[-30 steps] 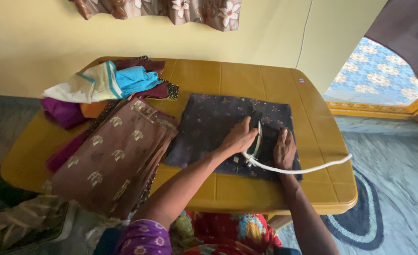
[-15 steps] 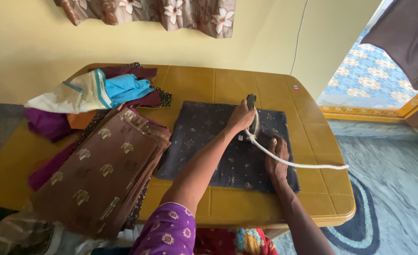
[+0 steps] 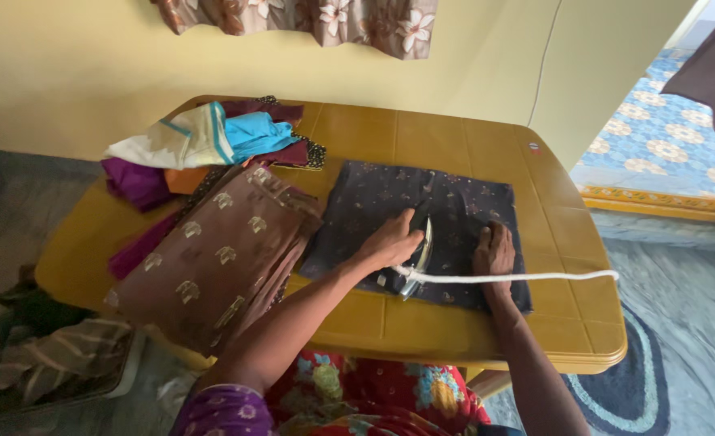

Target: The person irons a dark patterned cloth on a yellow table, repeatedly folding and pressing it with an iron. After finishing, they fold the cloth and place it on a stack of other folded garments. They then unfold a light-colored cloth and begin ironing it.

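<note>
Left hand [image 3: 390,242] grips the iron [image 3: 412,260] near the dark cloth's [image 3: 373,202] front edge. Right hand [image 3: 493,250] lies open, flat on the cloth by its right edge; bare table [image 3: 567,242] lies beyond.

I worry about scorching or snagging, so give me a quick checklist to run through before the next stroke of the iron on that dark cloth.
1. Grip on the iron: the left hand is wrapped over its handle. Ok.
2. Cloth held down: the right hand lies flat on the dark cloth, beside the iron. Ok.
3. Fingers away from the iron: a gap shows between the right hand and the iron. Ok.
4. Cord path: the white cord runs right across the right wrist and off the table edge. Not ok, it may snag.
5. Folded brown cloth: it touches the dark cloth's left edge. Cannot tell whether it overlaps.
6. Iron heat: cannot tell.
</note>
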